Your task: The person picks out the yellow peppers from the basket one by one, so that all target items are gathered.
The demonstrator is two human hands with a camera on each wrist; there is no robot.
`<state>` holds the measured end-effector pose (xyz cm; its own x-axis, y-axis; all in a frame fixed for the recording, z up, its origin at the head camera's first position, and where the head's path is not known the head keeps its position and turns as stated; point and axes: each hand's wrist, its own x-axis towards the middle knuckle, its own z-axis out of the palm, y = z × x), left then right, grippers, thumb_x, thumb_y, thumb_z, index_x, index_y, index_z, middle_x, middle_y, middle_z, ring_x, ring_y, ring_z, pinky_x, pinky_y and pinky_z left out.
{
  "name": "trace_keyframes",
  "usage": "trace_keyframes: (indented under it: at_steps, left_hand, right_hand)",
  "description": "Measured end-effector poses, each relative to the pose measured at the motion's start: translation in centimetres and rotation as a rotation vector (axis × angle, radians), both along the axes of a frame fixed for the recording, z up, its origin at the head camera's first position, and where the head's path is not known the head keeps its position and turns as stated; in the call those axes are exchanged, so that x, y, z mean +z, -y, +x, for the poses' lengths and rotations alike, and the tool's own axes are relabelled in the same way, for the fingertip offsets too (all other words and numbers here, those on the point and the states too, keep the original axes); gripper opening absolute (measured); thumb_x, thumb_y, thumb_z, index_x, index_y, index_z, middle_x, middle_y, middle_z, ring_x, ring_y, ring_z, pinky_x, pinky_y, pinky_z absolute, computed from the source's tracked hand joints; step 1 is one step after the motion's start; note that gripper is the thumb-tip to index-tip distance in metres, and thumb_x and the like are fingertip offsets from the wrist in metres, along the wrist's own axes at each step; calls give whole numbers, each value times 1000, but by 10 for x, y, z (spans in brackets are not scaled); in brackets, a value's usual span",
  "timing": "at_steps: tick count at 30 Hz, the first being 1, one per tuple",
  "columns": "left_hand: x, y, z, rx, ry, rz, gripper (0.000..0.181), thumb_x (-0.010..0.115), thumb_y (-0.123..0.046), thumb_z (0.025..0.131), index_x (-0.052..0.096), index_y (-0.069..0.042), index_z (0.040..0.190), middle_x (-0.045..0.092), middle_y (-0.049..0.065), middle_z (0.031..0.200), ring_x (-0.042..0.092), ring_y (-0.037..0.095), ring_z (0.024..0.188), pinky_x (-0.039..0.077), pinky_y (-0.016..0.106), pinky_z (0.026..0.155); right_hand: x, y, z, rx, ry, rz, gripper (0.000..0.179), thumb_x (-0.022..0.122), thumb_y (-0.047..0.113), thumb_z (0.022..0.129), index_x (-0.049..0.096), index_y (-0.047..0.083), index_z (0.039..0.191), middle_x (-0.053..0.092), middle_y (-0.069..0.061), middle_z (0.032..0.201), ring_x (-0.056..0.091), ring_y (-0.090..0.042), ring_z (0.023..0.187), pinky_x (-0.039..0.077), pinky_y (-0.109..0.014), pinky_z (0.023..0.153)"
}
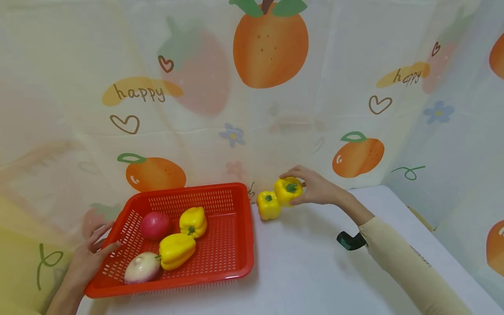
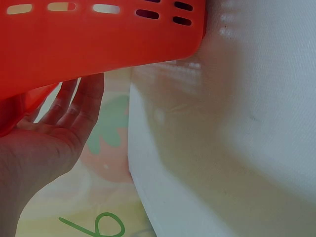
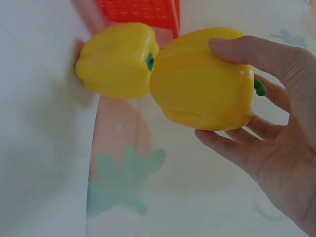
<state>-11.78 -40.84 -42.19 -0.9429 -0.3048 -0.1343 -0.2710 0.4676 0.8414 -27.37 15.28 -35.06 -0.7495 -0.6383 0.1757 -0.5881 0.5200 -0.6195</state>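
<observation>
Along the back edge of the white tabletop [image 1: 307,262], to the right of the red basket [image 1: 245,236], gripping one yellow pepper [image 1: 282,192] with the right hand [image 1: 318,189], with thumb and fingers curved around its sides and the stem turned up toward the palm, likely for a sure hold on a smooth, round body. Apparently raised off the tabletop, next to an upright second pepper [image 1: 269,208]; cannot tell whether touching it. Near the tabletop's left end, holding the basket's left rim between thumb and fingers of the left hand [image 1: 87,258], probably to steady it. Counting four peppers: one in the right hand, one on the tabletop, two lying in the basket's middle, a rear pepper [image 1: 193,220] and a front pepper [image 1: 177,251], touching each other. Counting also one red round vegetable [image 1: 155,225] toward the basket's back left corner, one pale bulb [image 1: 142,267] at its front left corner, and one basket.
</observation>
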Motion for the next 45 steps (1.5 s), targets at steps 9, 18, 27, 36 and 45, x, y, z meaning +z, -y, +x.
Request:
trace_keyframes:
  at_steps: [9,18,27,36,45]
  left_hand:
    - [0,0,-2,-5,5,10,73,66,-36,94,29,-20,155,59,-9,115,57,-10,79,58,30,68]
    - [-1,-1,-2,8,20,-30,73,64,-37,94,29,-21,155,44,26,139,52,-14,79,58,28,68]
    - [0,-1,0,8,16,-24,72,64,-38,94,29,-20,155,54,17,130,54,-12,79,58,30,69]
    - [2,-2,1,3,18,-14,74,65,-37,94,28,-19,155,56,5,125,54,-13,80,58,29,69]
    - [1,-2,2,-12,-34,-2,70,65,-31,95,31,-18,154,58,-20,101,59,-7,78,58,30,65]
  right_hand:
    - [-5,-13,-5,-26,10,12,64,84,14,73,59,10,132,52,-11,130,50,-30,117,48,-55,95]
    - [-16,-19,-10,-47,-1,48,63,84,12,74,59,6,131,52,-14,127,50,-33,115,48,-57,95]
    - [-36,-19,-17,-54,8,70,64,84,13,74,58,4,132,53,-15,129,48,-33,117,42,-55,102]
    - [-56,-15,-19,-83,53,83,69,84,13,73,56,3,135,52,-18,130,47,-36,119,39,-59,102]
    - [-67,-15,-27,-78,55,87,69,85,12,73,56,5,135,52,-20,128,48,-38,118,38,-61,102]
